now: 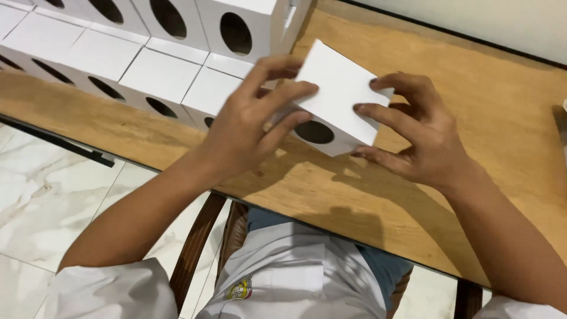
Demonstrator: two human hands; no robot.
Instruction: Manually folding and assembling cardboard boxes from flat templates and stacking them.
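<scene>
White card box w/ round hole is held just above wooden table, pinched betw. left hand and right hand, fingers spread. Prob. light, hollow, easily crushed; best gripped at edges.

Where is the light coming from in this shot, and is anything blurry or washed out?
Head view: the hands and the white box they hold cast soft shadows toward the person on the wooden table, so the light likely comes from above and ahead. The box top and the stacked white boxes look nearly washed out. The left hand and right hand are sharp; the frame is tilted.
</scene>
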